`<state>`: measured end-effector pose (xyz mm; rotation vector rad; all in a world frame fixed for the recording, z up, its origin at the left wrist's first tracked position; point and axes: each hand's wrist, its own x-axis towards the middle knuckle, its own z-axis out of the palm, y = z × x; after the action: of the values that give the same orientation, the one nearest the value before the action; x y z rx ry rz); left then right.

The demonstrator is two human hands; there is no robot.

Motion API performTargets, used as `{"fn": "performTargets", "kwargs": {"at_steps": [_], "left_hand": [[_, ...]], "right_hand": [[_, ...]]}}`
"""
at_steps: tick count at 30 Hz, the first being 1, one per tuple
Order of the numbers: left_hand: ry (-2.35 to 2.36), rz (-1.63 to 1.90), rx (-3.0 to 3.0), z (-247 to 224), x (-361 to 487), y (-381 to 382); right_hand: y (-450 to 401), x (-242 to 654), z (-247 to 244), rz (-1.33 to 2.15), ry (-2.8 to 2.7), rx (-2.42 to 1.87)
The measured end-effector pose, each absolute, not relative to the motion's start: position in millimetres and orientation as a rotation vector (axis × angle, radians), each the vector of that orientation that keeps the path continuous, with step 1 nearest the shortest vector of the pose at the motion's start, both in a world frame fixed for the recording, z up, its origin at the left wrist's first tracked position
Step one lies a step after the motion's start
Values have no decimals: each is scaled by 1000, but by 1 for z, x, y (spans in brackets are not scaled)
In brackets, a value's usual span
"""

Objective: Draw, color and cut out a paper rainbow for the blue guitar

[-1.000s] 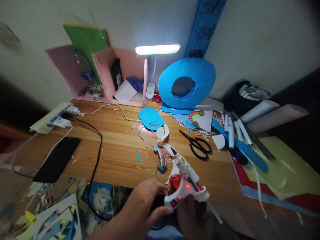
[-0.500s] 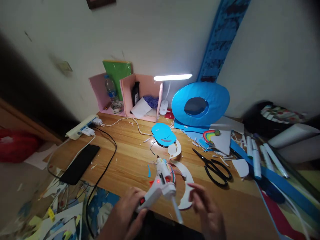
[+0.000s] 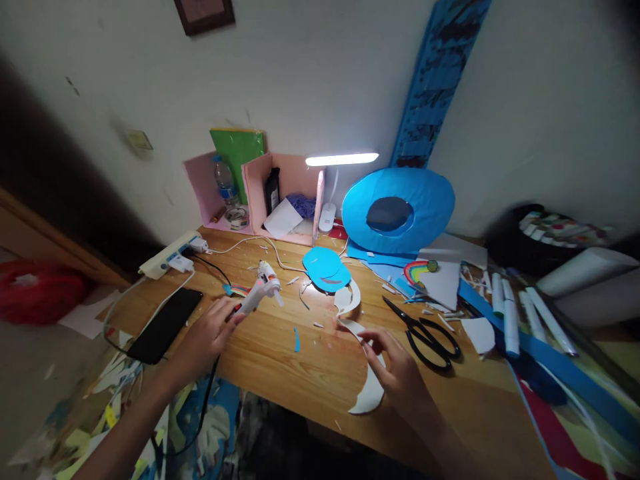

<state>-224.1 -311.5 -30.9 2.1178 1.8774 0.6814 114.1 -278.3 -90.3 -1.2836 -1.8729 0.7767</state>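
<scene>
My left hand (image 3: 213,333) is wrapped round the handle of a white hot glue gun (image 3: 260,293), left of the table's middle. A clear glue stick pokes out of the gun's back. Beside the gun, partly hidden, lies a small rainbow-striped piece (image 3: 241,291). My right hand (image 3: 397,370) has thumb and fingertips closed on the edge of a white crescent-shaped paper cutout (image 3: 370,390). Just beyond is a smaller curved white cutout (image 3: 353,299), next to overlapping blue paper discs (image 3: 326,269). Black-handled scissors (image 3: 425,337) lie to the right of my right hand.
A power strip (image 3: 170,255) with cords and a black phone (image 3: 166,325) lie left. Behind stand pink dividers (image 3: 255,193), a lit lamp (image 3: 343,159) and a blue ring (image 3: 430,200). Markers (image 3: 510,320) lie right; paper scraps (image 3: 115,427) fill the lower left.
My left hand has carried the glue gun left and away from me, and the rainbow-striped piece now lies there too. My right hand has come down onto the white crescent cutout.
</scene>
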Motion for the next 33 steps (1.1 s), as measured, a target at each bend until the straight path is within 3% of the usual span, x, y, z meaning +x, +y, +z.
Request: {"fn": "performTargets", "kwargs": {"at_steps": [10, 18, 33], "left_hand": [[1945, 723, 2143, 12, -240, -320], [1975, 771, 2249, 29, -253, -326], [2113, 840, 2195, 31, -277, -339]], "right_hand": [[-210, -19, -85, 925, -2202, -966], [-184, -113, -111, 894, -2256, -1143], [-182, -139, -123, 868, -2398, -1160]]}}
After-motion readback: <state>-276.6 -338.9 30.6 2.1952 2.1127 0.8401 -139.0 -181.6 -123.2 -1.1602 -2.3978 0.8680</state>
